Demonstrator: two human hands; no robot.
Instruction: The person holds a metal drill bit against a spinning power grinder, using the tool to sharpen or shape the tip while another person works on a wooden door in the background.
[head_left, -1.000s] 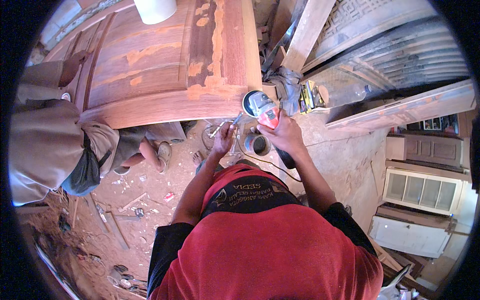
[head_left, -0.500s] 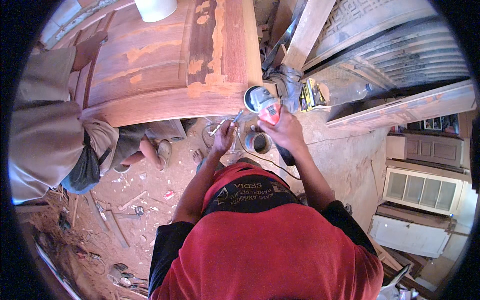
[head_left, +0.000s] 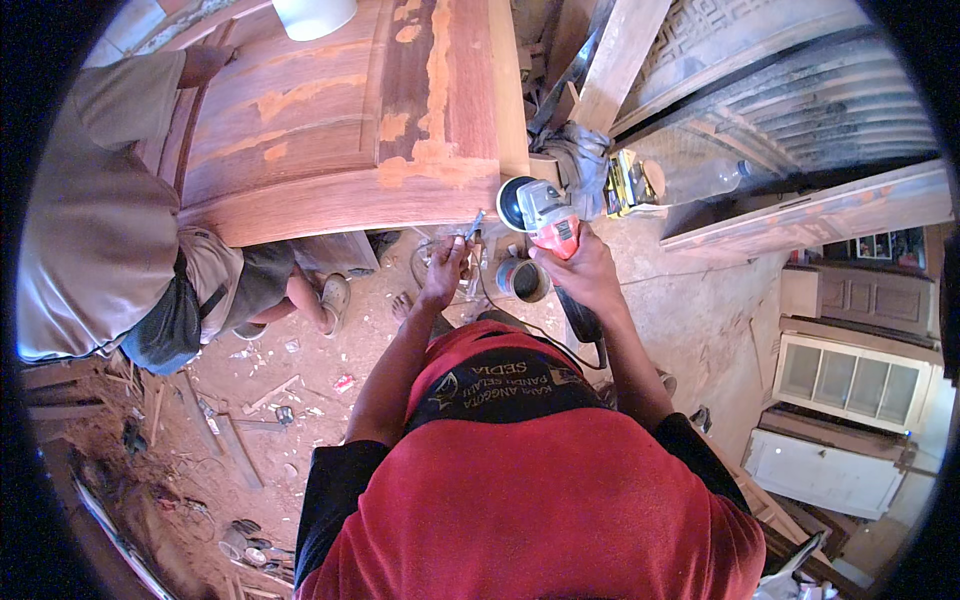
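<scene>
My right hand (head_left: 587, 272) is wrapped round an angle grinder (head_left: 552, 228) with a red and silver body. Its round dark-faced disc (head_left: 513, 204) is turned toward the corner of a reddish wooden panel (head_left: 345, 195) patched with orange filler. My left hand (head_left: 447, 272) pinches a thin bluish stick-like tool (head_left: 475, 226), its tip pointing up near the panel's front edge; its exact kind is too small to make out. A dark cord (head_left: 545, 335) runs below both hands. Below the grinder, an open bucket (head_left: 523, 281) sits on the floor.
A co-worker (head_left: 100, 220) stands at the left, one arm over the panel. On the panel rests a white container (head_left: 314, 14). A grey cloth (head_left: 578, 160), a yellow and black box (head_left: 624, 182) and a plastic bottle (head_left: 710, 178) lie right. Wood scraps (head_left: 235, 450) litter the floor.
My right hand and the grinder have shifted slightly right and down, and the disc has turned a little. The co-worker's arm has reached farther over the panel.
</scene>
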